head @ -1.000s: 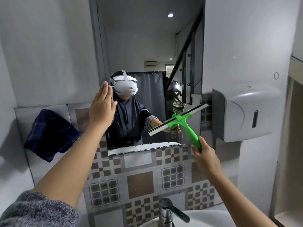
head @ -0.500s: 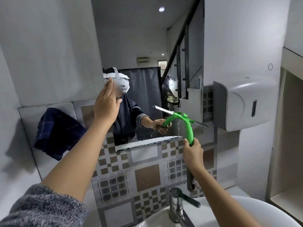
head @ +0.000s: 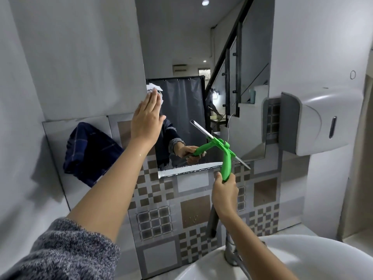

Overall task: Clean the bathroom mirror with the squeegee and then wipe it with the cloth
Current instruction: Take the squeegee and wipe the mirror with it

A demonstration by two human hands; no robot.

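The bathroom mirror point(head: 191, 47) hangs on the wall ahead, with a band of white foam along its bottom edge. My right hand point(head: 225, 193) grips the handle of the green squeegee point(head: 226, 156), whose metal blade is tilted diagonally just in front of the mirror's lower right part. My left hand point(head: 146, 118) is flat with its fingers together and straight, raised against the mirror's left edge and holding nothing. A dark blue checked cloth point(head: 88, 152) hangs on the wall to the left of the mirror.
A white paper dispenser point(head: 314, 126) juts from the wall at the right. Below are a white basin point(head: 292, 259) and a chrome tap point(head: 232, 253). Patterned tiles point(head: 191, 211) cover the wall under the mirror. An open niche is at the far right.
The squeegee has swung from a blade sloping up to the right to one sloping down to the right, and my right hand has dropped lower. My left hand stays on the mirror's left edge.
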